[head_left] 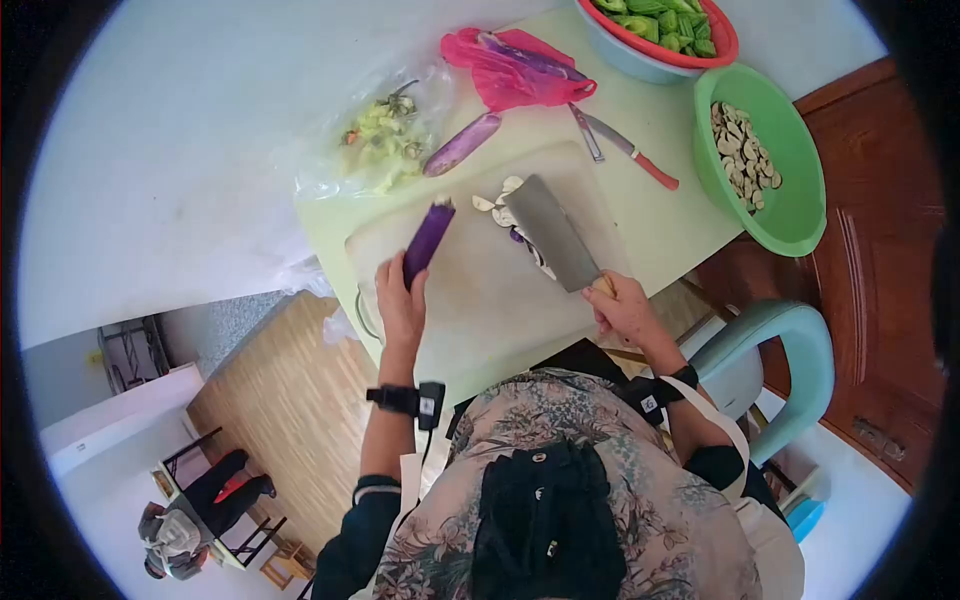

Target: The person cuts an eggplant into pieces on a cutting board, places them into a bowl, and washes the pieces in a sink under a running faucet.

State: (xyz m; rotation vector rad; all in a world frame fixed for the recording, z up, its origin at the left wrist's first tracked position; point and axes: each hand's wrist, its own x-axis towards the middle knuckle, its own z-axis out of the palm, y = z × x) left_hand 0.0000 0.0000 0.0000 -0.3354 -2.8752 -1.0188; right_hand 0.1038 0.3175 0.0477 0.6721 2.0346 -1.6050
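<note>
I stand in the room and see two hands at work over the white cutting board [455, 305], in the middle of the frame. The left hand [401, 308] is left of centre, with thumb and fingers closed around the lower end of a purple eggplant [428, 243]. This eggplant extends upward from the fingers, its long axis leaning a little to the right, so its pale upper end is away from the hand. Whether it touches the board, I cannot tell.

The right hand [625, 310], right of centre, has its fingers wrapped on the handle of a cleaver [553, 235]. The broad blade slants from this hand toward the upper left, so blade and eggplant lean toward each other at their tops, but stay apart. Between them lie white slices [508, 197], some partly hidden by the blade. The left hand is clearly the nearer one to the eggplant. Another eggplant [462, 145] lies beyond the board, toward the upper middle of the frame.
</note>
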